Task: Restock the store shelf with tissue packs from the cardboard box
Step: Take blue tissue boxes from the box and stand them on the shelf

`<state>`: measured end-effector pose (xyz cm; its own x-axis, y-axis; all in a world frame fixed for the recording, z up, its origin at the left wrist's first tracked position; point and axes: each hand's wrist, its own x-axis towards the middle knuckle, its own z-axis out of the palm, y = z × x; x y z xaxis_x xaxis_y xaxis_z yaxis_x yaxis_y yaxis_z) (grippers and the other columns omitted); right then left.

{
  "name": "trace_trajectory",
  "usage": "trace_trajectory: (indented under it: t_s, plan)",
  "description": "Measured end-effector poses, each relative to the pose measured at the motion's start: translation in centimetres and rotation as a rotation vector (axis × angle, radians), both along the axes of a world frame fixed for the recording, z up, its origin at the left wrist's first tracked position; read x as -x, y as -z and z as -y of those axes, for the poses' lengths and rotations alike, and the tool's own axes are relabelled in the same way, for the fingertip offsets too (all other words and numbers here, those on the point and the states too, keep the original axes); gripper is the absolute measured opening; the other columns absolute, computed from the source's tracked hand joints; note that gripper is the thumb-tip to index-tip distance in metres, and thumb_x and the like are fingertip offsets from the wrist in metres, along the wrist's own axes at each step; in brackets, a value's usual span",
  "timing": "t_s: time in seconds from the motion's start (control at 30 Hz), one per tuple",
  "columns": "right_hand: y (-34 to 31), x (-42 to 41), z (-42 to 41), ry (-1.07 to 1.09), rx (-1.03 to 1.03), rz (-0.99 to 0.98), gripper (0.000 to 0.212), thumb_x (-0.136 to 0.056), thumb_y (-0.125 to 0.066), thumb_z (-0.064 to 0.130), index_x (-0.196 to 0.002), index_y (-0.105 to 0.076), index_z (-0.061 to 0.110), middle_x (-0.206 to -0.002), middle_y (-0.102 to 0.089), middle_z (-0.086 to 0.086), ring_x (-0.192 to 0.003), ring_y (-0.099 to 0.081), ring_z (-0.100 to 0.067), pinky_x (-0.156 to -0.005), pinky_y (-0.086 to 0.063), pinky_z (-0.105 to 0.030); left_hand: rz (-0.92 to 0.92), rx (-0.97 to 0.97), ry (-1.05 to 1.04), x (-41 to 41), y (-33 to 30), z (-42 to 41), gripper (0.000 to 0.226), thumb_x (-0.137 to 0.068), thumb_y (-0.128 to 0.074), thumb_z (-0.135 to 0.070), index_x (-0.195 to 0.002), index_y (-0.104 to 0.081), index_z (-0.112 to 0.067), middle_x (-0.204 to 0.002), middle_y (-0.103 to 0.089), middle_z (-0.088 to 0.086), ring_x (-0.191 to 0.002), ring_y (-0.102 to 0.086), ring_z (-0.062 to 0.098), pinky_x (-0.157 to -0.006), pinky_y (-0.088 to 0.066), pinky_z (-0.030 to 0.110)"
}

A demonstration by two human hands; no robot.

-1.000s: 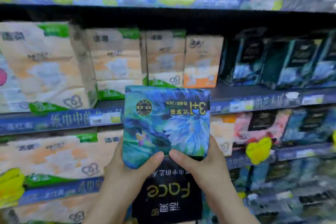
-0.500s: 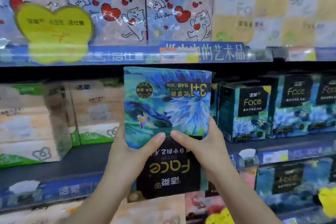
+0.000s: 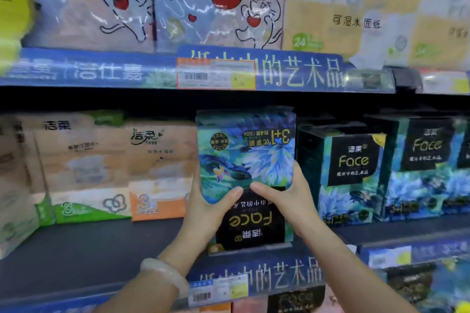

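A blue-green floral tissue pack [image 3: 245, 160] with an upside-down black "Face" label stands between my hands at the dark middle shelf [image 3: 101, 249]. Its lower edge is at the shelf's front lip. My left hand [image 3: 207, 207] grips its left side, thumb across the front. My right hand [image 3: 287, 198] grips its right side, thumb also across the front. The pack sits in the gap between an orange-trimmed tissue pack [image 3: 160, 173] on the left and matching upright "Face" packs [image 3: 351, 173] on the right. The cardboard box is out of view.
Green-trimmed cream tissue packs [image 3: 81, 168] fill the shelf's left part, with bare dark shelf in front of them. Cat-and-heart packs [image 3: 216, 2] line the upper shelf above a blue price rail [image 3: 216, 71]. More packs show on the shelf below.
Over the last second my view rose from the lower shelves. Both hands carried the pack up and forward, from in front of the shelves into the gap on the middle shelf.
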<state>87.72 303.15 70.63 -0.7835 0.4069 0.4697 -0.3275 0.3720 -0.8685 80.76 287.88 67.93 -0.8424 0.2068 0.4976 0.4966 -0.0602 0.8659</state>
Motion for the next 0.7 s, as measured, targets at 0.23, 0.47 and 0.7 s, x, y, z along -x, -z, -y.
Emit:
trace_trajectory:
  t_s: [0.23,0.47,0.7]
  plan:
    - [0.9,1.2,-2.2,-0.045,-0.054,0.143,0.110,-0.065,-0.082,0.038,-0.150,-0.013,0.031,-0.150,-0.021,0.021,-0.143,-0.021,-0.009,-0.115,-0.023,-0.032,0.013,0.252,0.134,2.6,1.6,0.7,0.093,-0.075,-0.076,-0.029,-0.146,-0.017,-0.031,-0.135,-0.045,-0.024,-0.122,-0.044,-0.007,-0.097,-0.036,0.008]
    - [-6.9,0.2,-1.7,0.106,-0.471,-0.122,0.105,-0.064,-0.071,0.056,-0.149,-0.014,0.032,-0.147,-0.018,0.014,-0.136,-0.020,-0.002,-0.110,-0.025,-0.023,0.155,0.479,0.329,4.2,1.9,1.6,0.096,-0.060,-0.087,-0.035,-0.139,-0.033,-0.024,-0.122,-0.049,-0.025,-0.105,-0.055,-0.008,-0.082,-0.043,0.002]
    - [-7.8,2.0,-1.9,0.172,-0.751,-0.002,0.089,-0.067,-0.079,0.047,-0.142,-0.034,0.030,-0.144,-0.031,-0.006,-0.132,-0.036,-0.030,-0.110,-0.033,-0.041,0.226,0.415,0.311,3.8,1.7,1.8,0.137,-0.014,-0.094,-0.047,-0.135,-0.033,-0.026,-0.119,-0.054,-0.013,-0.095,-0.062,-0.005,-0.076,-0.051,0.014]
